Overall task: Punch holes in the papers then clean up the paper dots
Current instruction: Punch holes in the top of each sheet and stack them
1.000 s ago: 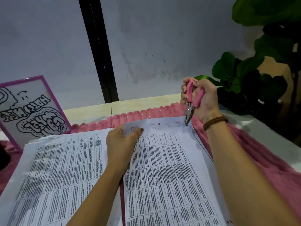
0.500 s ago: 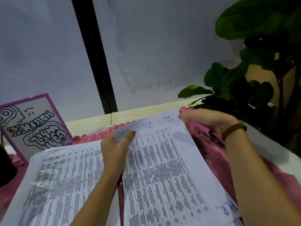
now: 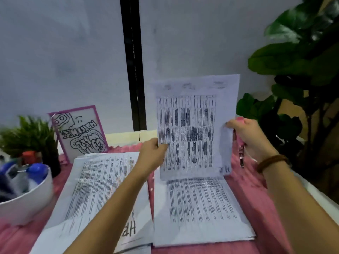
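A printed sheet stands upright in the air above the right paper stack. My left hand pinches its left edge and my right hand pinches its right edge. The right hand also grips the pink-handled hole punch, whose metal jaws hang down below the palm. A second stack of printed papers lies to the left, under my left forearm. One small white paper dot lies on the pink cloth between the stacks.
A pink cloth covers the table. A white bowl holding blue and grey items sits at the left, with a small green plant and a purple-framed sign behind it. A large leafy plant fills the right side.
The top sheet has gone from lying on the right stack to being held upright by both hands. My right hand left the sheet's top edge and now holds its right side with the punch.
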Available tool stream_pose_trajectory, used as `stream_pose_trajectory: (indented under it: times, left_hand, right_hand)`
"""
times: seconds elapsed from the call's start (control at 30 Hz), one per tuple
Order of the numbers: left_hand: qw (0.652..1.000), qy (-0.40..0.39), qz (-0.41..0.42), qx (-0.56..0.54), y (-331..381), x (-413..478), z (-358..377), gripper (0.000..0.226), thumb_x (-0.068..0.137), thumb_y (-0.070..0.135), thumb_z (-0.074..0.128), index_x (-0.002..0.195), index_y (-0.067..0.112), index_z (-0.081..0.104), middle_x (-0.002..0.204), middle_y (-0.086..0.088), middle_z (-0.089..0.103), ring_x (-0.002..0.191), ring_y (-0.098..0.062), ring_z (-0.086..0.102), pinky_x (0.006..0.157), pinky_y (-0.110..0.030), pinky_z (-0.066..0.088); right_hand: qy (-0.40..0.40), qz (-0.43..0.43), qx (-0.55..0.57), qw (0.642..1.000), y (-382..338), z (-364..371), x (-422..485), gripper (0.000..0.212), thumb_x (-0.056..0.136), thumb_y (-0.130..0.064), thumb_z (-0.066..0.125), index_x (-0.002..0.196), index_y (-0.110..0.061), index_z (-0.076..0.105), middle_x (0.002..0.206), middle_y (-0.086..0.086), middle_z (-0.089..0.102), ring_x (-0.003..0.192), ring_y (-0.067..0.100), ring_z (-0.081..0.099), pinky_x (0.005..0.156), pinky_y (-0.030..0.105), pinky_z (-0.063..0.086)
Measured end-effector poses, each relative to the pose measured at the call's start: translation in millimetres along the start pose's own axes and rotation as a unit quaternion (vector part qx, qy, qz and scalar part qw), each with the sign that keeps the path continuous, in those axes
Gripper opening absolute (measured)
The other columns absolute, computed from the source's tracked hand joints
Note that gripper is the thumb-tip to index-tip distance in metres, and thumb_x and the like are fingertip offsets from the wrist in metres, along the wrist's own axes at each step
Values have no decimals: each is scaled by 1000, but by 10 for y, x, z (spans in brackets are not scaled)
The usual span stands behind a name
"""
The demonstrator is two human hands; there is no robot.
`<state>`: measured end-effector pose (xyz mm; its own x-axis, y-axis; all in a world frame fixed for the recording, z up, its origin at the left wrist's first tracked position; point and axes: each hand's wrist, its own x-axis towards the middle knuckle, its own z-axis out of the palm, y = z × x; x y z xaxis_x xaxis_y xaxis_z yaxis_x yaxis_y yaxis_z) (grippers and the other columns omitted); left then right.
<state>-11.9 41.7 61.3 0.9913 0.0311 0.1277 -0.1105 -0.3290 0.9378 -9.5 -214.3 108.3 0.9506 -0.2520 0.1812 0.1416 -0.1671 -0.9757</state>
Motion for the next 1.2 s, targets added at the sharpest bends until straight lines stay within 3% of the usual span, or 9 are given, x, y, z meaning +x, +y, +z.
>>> stream_pose_trajectory:
  times: [0.17,0.33,0.47,0.6,0.73,0.8,0.93,1.0,1.2]
  left_hand:
    - [993,60,99,30,157,-177,33,24,101,19,43,98,1,58,82,-10,58,69,-15,47,65,-34,44]
    - [991,53,101,69,-35,-314,149,23,101,15,42,90,1,56,76,-3,50,70,-17,43,61,-30,35]
    - [990,86,103,45,-177,-297,128,27,101,20,43,85,3,55,74,-9,53,67,-19,43,60,-32,37]
    - [992,63,99,44,-80,-302,28,28,101,16,44,88,-2,61,71,-8,56,58,-15,43,57,-31,38]
    - [981,120,144,51,239,-394,-392,12,98,17,53,106,21,61,79,7,58,65,-3,53,57,-16,41]
    - [977,150,142,47,342,-473,-696,27,95,18,58,120,28,53,87,8,60,75,-5,60,62,-18,49]
    - [964,198,107,140,311,-711,-1253,14,94,16,59,107,21,56,85,8,59,70,-3,56,56,-13,40]
    - [950,205,78,222,121,-852,-1455,8,93,13,58,95,18,64,82,8,61,71,-4,54,60,-14,36]
    - [908,115,-84,393,-633,-1112,-1677,23,78,2,51,58,8,59,61,-8,58,67,-30,58,61,-32,45]
  right_hand:
    - [25,-76,-26,996,-219,-20,-175,19,86,-24,64,91,-6,60,81,11,49,62,21,40,55,30,33]
    - [30,-73,-64,995,-95,90,-402,20,91,-10,60,72,-5,56,64,6,54,46,6,51,47,19,38]
    - [47,-59,-60,995,-36,57,-448,28,92,-15,60,86,13,59,77,23,59,66,24,57,63,34,46]
    - [58,-60,-88,993,-157,86,-444,36,90,-12,57,60,-16,39,60,4,36,58,16,35,54,26,29]
    - [53,-90,-88,991,-500,293,-376,37,89,-13,58,59,-18,37,63,5,38,54,15,32,51,24,26]
    - [46,-93,-93,990,-661,481,-343,38,88,-12,58,58,-18,36,60,-1,37,52,14,31,50,23,27]
    - [-37,-25,-111,993,-687,1036,-349,11,87,-8,56,91,-17,51,75,-8,46,47,13,32,38,15,24]
    - [-97,28,-130,986,-509,1336,-381,25,88,-7,54,110,-16,46,78,-15,40,39,8,32,35,12,22]
    - [-246,42,-291,924,180,2094,-507,8,85,0,50,80,-6,52,88,-5,49,53,14,36,46,19,32]
